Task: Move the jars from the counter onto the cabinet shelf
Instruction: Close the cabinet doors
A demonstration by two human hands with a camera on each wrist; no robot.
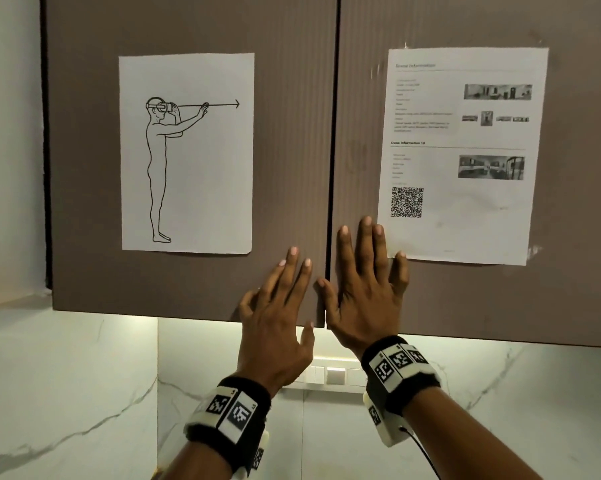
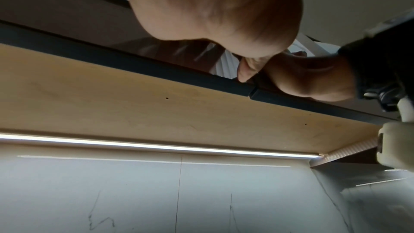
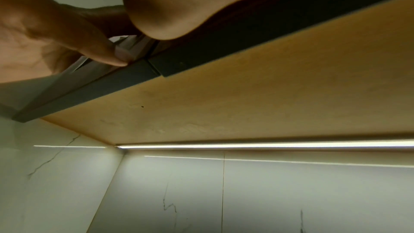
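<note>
No jars and no counter show in any view. The brown wall cabinet has both doors closed, the left door (image 1: 188, 289) and the right door (image 1: 465, 299). My left hand (image 1: 278, 306) lies against the left door near its lower inner corner, fingers straight and spread. My right hand (image 1: 364, 289) lies flat on the right door just across the seam. In the left wrist view the left hand (image 2: 212, 15) has its thumb at the door's bottom edge, with the right hand (image 2: 313, 81) beside it. Both hands hold nothing. The shelf inside is hidden.
A sheet with a standing-figure drawing (image 1: 186, 152) is taped on the left door, a printed sheet with a QR code (image 1: 465, 154) on the right one. Under the cabinet are its pale underside (image 2: 156, 112), a light strip (image 3: 268, 145), marble wall (image 1: 67, 375) and a switch plate (image 1: 333, 375).
</note>
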